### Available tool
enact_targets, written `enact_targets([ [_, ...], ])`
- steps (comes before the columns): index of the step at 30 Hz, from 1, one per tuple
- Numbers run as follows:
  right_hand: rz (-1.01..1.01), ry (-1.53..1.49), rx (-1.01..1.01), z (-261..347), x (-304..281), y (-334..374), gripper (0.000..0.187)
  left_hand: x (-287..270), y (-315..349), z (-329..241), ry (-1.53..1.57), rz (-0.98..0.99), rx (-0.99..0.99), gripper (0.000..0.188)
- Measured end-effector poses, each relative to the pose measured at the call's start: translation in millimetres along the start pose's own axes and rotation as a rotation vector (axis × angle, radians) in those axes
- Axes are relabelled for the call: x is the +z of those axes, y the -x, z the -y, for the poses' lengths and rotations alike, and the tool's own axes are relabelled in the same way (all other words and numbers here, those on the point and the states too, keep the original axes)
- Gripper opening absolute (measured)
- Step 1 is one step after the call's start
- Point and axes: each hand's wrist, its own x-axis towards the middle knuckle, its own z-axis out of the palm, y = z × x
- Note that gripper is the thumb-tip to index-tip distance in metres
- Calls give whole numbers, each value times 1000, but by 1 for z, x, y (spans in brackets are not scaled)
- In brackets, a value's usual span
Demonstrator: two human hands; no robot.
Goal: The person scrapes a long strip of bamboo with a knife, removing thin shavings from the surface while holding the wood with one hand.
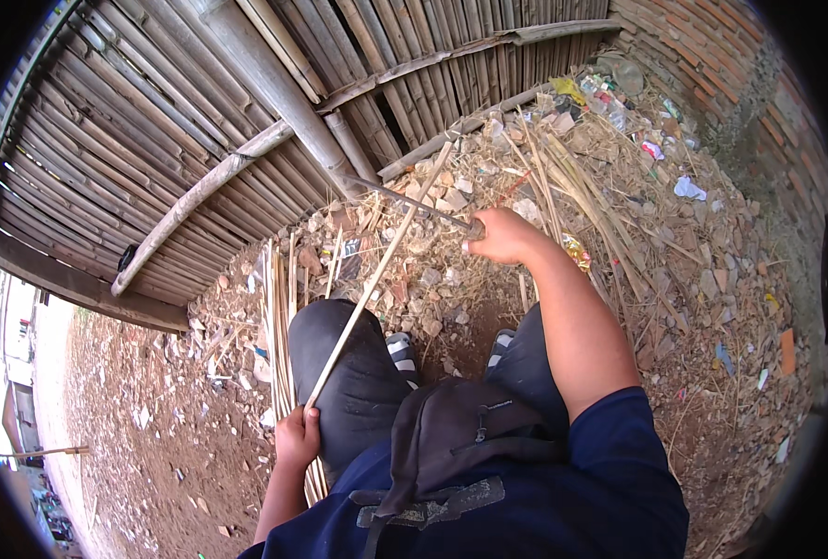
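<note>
My left hand (297,436) is closed around the lower end of a long, pale bamboo strip (362,300). The strip slants up over my left knee, its far end above the rubble near the wall. In my right fist (504,237) is a knife with a long, thin, dark blade (444,216); its handle is mostly hidden by the fingers. The blade points left and crosses the strip near its far end; whether they touch I cannot tell. Alongside my left leg lies a bundle of similar bamboo strips (278,347), partly behind the left hand.
A bamboo slat wall (153,112) with thick poles stands ahead and left. On the right rises a brick wall (703,56). More split bamboo (593,200) lies beyond my right hand. Broken stones, straw and plastic litter (609,104) cover the ground. A black bag (460,424) rests against me.
</note>
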Motion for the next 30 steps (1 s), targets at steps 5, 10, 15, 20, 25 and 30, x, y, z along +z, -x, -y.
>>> enact_targets([
  [5, 1, -14, -17, 2, -1, 0, 61, 1, 1, 2, -12, -15, 15, 46],
  [10, -12, -9, -13, 3, 0, 1, 52, 1, 1, 2, 15, -18, 13, 45],
  [15, -15, -7, 7, 11, 6, -1, 47, 2, 1, 0, 2, -30, 15, 45],
  [20, 7, 70, -116, 14, 8, -2, 42, 2, 3, 3, 7, -52, 32, 44],
  [25, -147, 2, 21, -13, 17, -19, 42, -6, -1, -8, -32, 2, -7, 44],
  [30, 114, 137, -15, 48, 13, 9, 21, -7, 0, -5, -16, 32, -16, 44],
])
